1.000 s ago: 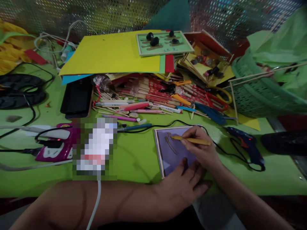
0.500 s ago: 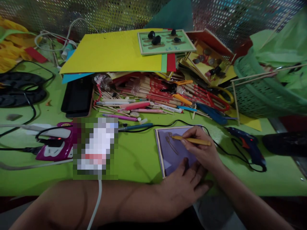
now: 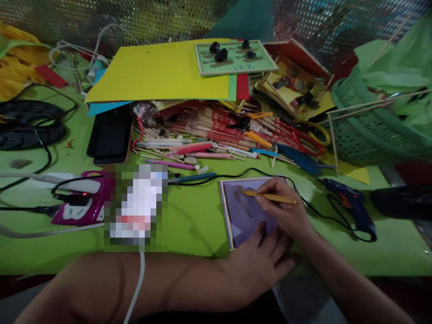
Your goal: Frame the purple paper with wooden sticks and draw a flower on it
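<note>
A small purple card [image 3: 241,211] with a pale wooden frame lies on the green table near the front edge. My right hand [image 3: 286,211] is closed round a yellow pen [image 3: 270,197] whose tip rests on the card's upper left, beside brown drawn marks. My left hand [image 3: 263,261] lies flat on the card's lower edge, fingers spread, pressing it down. My left forearm runs along the table's front edge.
A blue glue gun [image 3: 351,204] with a black cord lies right of the card. A heap of sticks, pens and scissors [image 3: 222,135] fills the middle. Behind are yellow paper sheets [image 3: 158,72] and framed stone pictures [image 3: 236,56]. A green basket [image 3: 371,126] stands right; a magenta power strip [image 3: 77,202] left.
</note>
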Demonstrator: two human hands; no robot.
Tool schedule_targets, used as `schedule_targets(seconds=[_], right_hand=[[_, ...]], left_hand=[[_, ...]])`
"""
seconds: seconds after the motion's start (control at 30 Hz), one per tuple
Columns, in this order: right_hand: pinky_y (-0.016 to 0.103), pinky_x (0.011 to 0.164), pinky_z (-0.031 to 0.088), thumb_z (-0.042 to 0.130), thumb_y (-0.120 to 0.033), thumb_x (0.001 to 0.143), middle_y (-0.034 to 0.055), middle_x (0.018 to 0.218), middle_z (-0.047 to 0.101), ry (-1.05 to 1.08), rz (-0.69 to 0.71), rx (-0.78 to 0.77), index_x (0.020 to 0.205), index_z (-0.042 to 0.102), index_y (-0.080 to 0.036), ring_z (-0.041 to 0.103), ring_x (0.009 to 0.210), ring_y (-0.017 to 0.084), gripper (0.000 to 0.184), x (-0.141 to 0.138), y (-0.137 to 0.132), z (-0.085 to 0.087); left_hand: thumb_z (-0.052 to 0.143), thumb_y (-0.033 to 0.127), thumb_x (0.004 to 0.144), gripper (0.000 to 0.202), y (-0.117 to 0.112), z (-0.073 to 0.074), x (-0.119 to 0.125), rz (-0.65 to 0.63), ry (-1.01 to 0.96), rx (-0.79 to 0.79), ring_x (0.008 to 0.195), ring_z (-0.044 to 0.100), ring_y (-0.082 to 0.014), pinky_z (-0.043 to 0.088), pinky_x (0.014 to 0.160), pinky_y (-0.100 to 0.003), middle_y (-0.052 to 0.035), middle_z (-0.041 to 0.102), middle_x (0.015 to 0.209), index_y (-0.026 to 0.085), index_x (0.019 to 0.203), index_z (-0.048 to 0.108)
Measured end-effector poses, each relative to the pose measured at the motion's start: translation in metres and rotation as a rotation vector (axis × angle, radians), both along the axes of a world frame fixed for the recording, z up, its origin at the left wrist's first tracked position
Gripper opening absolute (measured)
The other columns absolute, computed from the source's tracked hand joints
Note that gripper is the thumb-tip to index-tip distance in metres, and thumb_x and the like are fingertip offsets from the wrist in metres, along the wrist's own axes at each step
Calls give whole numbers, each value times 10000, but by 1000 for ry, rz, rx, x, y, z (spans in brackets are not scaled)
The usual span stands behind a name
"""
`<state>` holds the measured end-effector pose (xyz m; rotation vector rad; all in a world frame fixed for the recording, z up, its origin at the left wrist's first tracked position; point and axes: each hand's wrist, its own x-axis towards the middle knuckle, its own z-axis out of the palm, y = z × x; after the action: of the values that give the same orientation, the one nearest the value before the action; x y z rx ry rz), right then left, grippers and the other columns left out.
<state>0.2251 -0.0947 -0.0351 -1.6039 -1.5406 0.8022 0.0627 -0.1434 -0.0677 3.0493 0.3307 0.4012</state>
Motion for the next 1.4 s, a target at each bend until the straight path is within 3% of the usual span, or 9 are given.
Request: schedule_targets(seconds=[0.67,0.9,1.2,1.4], right_hand=[[278,592,487,675,-268,836,-12,755,629,-16,3,3,865,606,-238,586,661,158,81,0,0,1],[273,582,476,677,-268,827,-17,735,632,3,11,-2,843,605,-237,588,653,156,80,-2,2,3],[272,587,461,664,-267,832,-18,731,621,-13,24,-48,826,591,-245,572,659,159,76,0,0,4],[271,573,445,665,-263,826,-22,715,606,8,30,-63,813,588,-239,557,641,155,82,1,-1,4]], left_hand=[[443,263,1038,450,-1,-3,3,1,-13,-12,1347,515,-292,323,1106,-515,-166,490,1545,244,1480,524],[398,243,1048,430,1,1,2,21,-27,3,1341,536,-273,336,1104,-488,-121,541,1513,273,1442,568],[418,241,1043,449,0,-2,2,-6,-14,-16,1308,556,-279,332,1099,-512,-164,513,1526,244,1480,522],[369,227,1053,468,2,3,0,-5,26,7,1331,537,-269,323,1112,-497,-141,499,1544,256,1502,497]])
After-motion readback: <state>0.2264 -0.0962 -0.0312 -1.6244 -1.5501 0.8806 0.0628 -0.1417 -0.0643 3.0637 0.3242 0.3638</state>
